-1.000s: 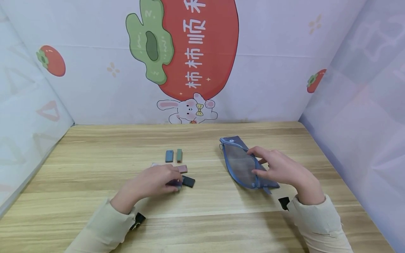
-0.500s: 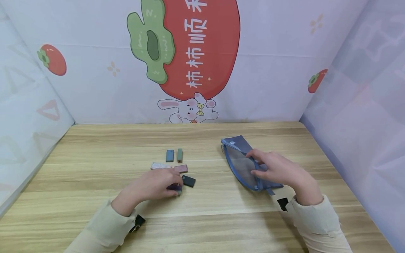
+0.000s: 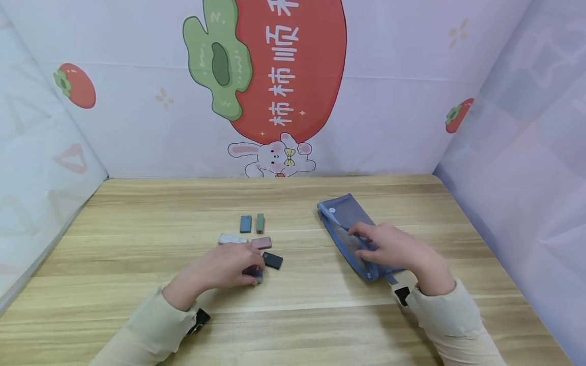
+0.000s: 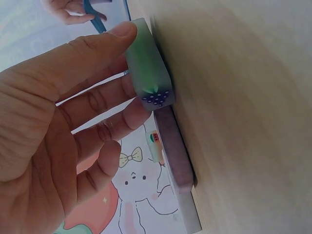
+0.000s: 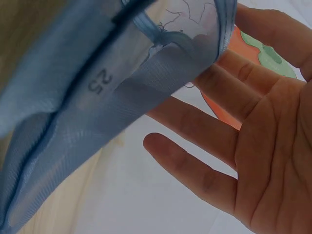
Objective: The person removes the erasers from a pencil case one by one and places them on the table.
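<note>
My left hand (image 3: 224, 267) pinches a small green and purple eraser-like block (image 4: 150, 66) with printed grapes between thumb and fingers, low over the table. Most of it is hidden under the hand in the head view. A pink block (image 3: 261, 243) and a black block (image 3: 272, 261) lie close by. On the right, my right hand (image 3: 398, 249) holds the edge of a blue mesh zip pouch (image 3: 352, 209), with some fingers behind the fabric in the right wrist view. What the pouch contains cannot be made out.
Past the left hand lie a whitish block (image 3: 232, 238), a blue block (image 3: 245, 224) and a green block (image 3: 260, 223). All are on the wooden table (image 3: 293, 325). A printed back wall (image 3: 389, 127) and side walls enclose it.
The right hand has shifted slightly left, and the pouch has tilted so its front mesh side looks narrower. The left hand has drawn back slightly, uncovering the whitish block.
</note>
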### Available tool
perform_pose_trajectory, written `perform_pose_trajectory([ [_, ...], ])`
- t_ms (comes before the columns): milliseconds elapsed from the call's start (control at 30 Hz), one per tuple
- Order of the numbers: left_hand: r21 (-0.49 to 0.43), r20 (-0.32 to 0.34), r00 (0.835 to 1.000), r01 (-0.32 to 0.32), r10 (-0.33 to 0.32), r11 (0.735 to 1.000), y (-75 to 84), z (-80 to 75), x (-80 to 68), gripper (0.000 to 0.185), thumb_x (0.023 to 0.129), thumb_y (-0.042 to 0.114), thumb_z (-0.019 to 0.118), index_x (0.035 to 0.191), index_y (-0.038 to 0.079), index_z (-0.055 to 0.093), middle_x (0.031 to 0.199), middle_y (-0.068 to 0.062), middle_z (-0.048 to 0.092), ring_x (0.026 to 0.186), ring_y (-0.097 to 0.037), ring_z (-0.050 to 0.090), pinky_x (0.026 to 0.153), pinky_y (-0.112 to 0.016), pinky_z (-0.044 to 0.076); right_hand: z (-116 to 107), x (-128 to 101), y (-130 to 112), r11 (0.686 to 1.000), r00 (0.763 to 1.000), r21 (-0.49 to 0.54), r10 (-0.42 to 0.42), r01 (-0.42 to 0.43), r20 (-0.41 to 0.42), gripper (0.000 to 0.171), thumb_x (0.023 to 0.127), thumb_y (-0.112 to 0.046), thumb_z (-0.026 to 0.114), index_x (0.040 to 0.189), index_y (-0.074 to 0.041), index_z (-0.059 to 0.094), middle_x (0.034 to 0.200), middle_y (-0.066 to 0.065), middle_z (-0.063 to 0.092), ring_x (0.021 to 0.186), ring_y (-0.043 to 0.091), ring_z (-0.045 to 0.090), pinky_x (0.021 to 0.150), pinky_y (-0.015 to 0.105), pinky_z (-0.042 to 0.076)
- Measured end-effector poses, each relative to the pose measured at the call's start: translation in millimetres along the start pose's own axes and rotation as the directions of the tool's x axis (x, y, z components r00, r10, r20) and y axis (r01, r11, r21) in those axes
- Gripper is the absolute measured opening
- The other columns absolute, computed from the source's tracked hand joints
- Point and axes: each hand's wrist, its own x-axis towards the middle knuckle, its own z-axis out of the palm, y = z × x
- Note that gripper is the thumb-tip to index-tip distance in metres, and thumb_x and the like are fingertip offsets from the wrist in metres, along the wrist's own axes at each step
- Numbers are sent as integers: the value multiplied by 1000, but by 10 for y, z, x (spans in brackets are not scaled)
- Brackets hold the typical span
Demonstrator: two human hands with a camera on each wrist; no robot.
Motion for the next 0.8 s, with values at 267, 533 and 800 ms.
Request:
perform_pose_trajectory([
  [267,-9,15,1000,2,-2,1000,14,3,12,19,82,26,81,96,16,74,90,8,71,74,-2,54,69,-24,50,61,45,17,996,992,52,64,-70,111,39,93,-21,68,129,-12,57,124,12,65,92,12,61,80,37,52],
  [533,-22,16,1000,7,-7,1000,7,1,10,20,82,26,82,97,15,74,90,8,72,75,-2,55,71,-24,51,98,77,13,997,984,21,66,-71,163,49,94,-23,68,139,-14,53,135,16,60,115,23,62,92,46,52],
  [800,-39,19,1000,12,-11,999,7,5,-2,18,81,26,82,94,16,74,88,9,70,75,-2,53,69,-24,49,155,96,-15,995,976,-4,99,-100,194,51,92,-25,70,139,-13,54,132,14,63,104,17,61,89,43,52],
])
